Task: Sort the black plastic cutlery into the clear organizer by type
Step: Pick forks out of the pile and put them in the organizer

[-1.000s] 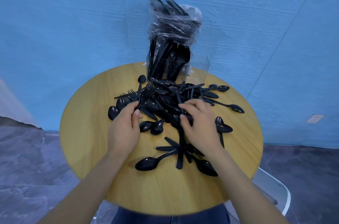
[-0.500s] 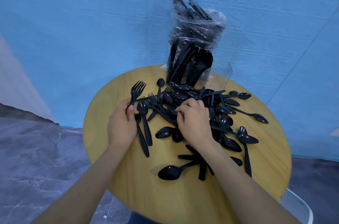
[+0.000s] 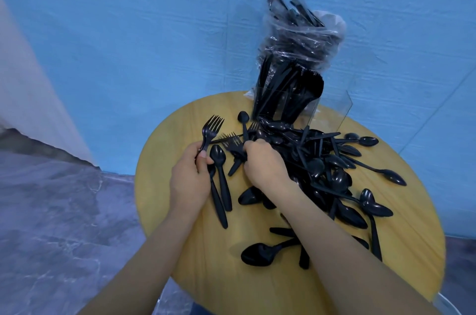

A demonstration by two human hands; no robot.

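Observation:
A heap of black plastic cutlery (image 3: pixel 316 160), mostly spoons with some forks, covers the round wooden table (image 3: pixel 164 160). My left hand (image 3: pixel 189 178) grips a black fork (image 3: pixel 212 127) by its handle, tines up; the fork's handle sticks out below the hand beside a loose spoon (image 3: pixel 221 175). My right hand (image 3: pixel 265 162) is curled on a second fork (image 3: pixel 233 144) at the heap's left edge. At the table's far edge the clear organizer (image 3: pixel 332 106) stands, with upright cutlery in its left part and a clear plastic bag (image 3: pixel 298 41) of cutlery on top.
A blue wall stands right behind the table. Grey marble-like floor lies to the left. A white chair edge (image 3: pixel 448 301) shows at the bottom right. One spoon (image 3: pixel 260 253) lies alone near the table's front, with bare wood around it.
My view has swung left, so the table sits further right. My left hand pulled a fork out of the heap and lifted it. My right hand moved left onto another fork.

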